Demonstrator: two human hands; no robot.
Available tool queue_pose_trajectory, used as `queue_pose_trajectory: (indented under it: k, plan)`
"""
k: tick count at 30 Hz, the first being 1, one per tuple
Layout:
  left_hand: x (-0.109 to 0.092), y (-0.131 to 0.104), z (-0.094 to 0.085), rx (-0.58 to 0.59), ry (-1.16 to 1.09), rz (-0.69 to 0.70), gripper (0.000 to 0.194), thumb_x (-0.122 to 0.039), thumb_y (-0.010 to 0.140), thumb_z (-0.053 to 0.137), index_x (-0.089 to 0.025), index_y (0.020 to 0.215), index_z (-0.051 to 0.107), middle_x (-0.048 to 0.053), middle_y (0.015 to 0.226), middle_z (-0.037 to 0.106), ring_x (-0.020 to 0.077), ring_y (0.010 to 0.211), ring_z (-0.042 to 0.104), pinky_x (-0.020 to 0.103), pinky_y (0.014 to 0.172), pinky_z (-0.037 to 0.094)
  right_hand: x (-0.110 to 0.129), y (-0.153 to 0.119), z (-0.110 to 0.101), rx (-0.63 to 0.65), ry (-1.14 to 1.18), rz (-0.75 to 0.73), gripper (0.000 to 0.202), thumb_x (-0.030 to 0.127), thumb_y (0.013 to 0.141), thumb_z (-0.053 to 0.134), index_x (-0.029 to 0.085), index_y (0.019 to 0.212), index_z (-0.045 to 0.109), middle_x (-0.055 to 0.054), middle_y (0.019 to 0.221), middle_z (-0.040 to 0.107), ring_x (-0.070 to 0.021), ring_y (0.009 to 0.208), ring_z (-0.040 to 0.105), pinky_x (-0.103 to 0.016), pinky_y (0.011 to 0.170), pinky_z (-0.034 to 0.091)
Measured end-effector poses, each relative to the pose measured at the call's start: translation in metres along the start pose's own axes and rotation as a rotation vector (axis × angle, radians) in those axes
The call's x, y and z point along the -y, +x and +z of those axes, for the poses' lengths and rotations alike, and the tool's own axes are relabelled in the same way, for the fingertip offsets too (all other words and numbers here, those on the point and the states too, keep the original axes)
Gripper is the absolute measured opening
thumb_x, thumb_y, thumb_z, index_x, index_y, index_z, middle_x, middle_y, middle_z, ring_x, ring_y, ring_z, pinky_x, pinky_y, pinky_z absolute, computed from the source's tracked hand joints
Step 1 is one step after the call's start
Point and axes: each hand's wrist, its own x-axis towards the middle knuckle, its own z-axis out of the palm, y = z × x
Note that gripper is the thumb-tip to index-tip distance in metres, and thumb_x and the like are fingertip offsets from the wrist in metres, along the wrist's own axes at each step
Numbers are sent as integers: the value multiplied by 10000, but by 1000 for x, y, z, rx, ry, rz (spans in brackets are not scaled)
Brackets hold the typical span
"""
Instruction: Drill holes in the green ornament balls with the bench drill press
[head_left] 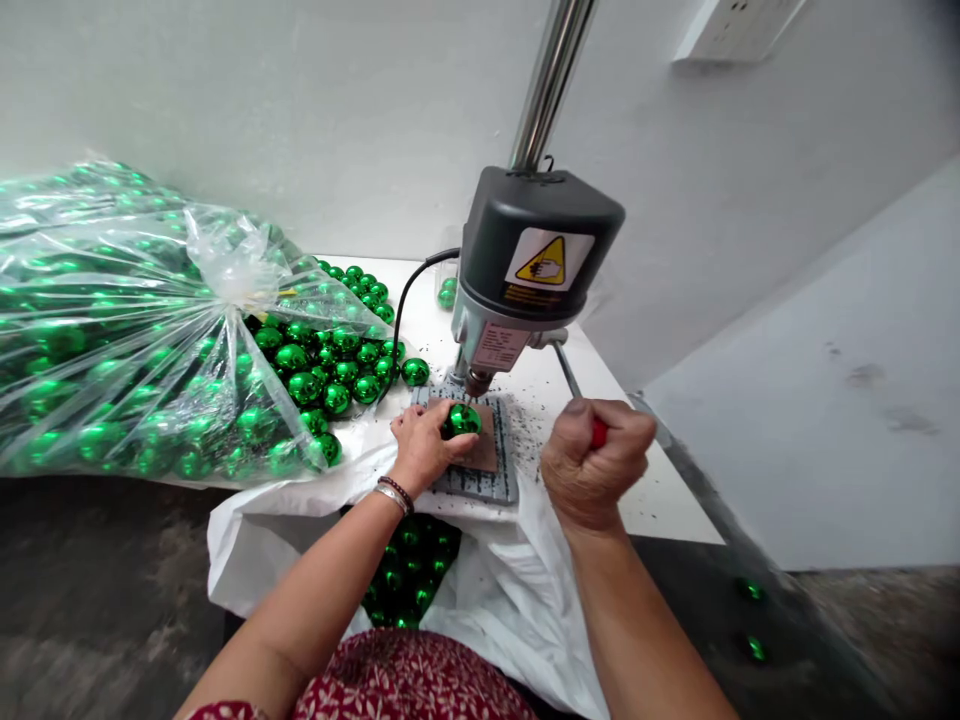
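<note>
Nearest the camera, below the small grey bench drill press (525,270), a white plastic sack (495,600) gapes open on the person's lap, and a heap of shiny green balls (409,580) glints inside it. Just above the sack's mouth comes the left hand (421,447), a bracelet on its wrist, fingers curled snugly around one glossy green ball ornament (463,419). That ball sits on the brown pad of the grey ridged base plate (480,478), directly under the drill's tip, which hangs just above or at the ball's top; the picture does not settle which. To the right of the base plate, the right hand (592,465) is balled into a tight fist around the red knob (598,432) of the thin metal feed lever (568,372), which runs up to the drill's side. Dark specks lie scattered over the white tabletop (660,500) around the plate. Left of the drill, loose green balls (337,365) spill from a big clear plastic bag (120,330) stuffed with more of them. A black cable (409,290) loops behind the machine. Its chrome column (551,80) rises toward the white wall, where a white socket (735,30) sits up at the right.
</note>
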Motion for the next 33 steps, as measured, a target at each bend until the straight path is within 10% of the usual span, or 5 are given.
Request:
queue_pose_trajectory:
  k: [10,17,23,28,33]
  plan:
    - [4,-18,-14,-11,-180,35,430,-351,729,742,-237,1134,650,56,1045,690,274,1062,581,436,971,386,13,110,13,181,16,316,208,261,853,546,160,702,444,78,577,368,-24,541,308,-199,559,282]
    - [41,-56,-53,53,-149,267,538,-382,767,729,-223,1264,599,103,1285,652,288,1228,540,468,1070,358,6,103,20,123,-30,264,274,333,887,535,171,699,420,63,610,423,-37,568,371,-222,586,307]
    - [53,-48,-103,-23,429,164,309,-214,905,500,-184,1160,673,134,1191,700,301,1081,617,476,953,379,5,105,21,110,-64,254,310,346,887,514,189,660,375,52,607,418,-39,557,373,-232,576,320]
    - [61,-37,-135,217,835,83,233,-224,830,543,-109,857,745,205,889,731,388,960,643,517,879,361,8,105,19,124,-16,268,245,260,868,521,177,670,403,59,597,410,-32,547,363,-222,557,300]
    - [65,-38,-134,375,895,61,335,-230,761,596,-87,1037,721,236,928,726,393,892,676,488,805,402,9,103,18,132,-6,268,193,198,850,527,165,689,426,60,613,408,-31,575,371,-225,593,326]
